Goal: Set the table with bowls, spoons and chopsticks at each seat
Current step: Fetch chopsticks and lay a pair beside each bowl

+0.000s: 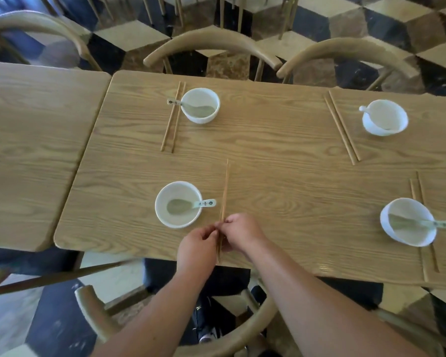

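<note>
While both hands pinch the near end of a pair of thin wooden chopsticks [224,199], the left hand [197,249] and right hand [238,234] close fingers on it from either side, just right of the white round bowl with a pale ceramic spoon [178,204]. If one hand lets go first, the sticks could splay or roll into the spoon's handle, or slide off the light wooden table [281,155], whose near edge their ends overhang. Their long axis runs away from the person, tips pointing across the table.
</note>
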### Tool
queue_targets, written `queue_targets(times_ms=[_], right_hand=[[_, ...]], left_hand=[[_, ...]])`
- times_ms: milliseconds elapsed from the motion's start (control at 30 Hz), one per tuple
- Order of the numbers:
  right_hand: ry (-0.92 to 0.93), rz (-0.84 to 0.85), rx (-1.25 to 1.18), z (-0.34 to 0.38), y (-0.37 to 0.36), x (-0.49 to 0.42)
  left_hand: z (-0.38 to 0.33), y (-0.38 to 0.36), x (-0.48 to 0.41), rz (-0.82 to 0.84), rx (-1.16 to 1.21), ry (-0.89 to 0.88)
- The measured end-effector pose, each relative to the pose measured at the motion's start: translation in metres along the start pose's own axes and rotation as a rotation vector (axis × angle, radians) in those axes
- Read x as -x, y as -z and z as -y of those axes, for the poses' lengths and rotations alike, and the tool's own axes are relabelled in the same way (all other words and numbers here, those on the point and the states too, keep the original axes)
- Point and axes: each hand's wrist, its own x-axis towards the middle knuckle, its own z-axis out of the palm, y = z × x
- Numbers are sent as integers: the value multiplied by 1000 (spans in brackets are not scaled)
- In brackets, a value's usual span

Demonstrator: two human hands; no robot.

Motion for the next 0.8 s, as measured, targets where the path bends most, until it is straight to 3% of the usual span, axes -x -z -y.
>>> queue_targets(times_ms=[367,533,800], right_hand=[[112,-146,185,-16,-15,-17],[55,-2,-120,-19,-1,-17],[-25,71,-146,-10,3,-22]], left_hand=[[32,26,-30,44,-173,15],[37,27,-38,67,-230,0],[42,26,-40,56,-230,-9]])
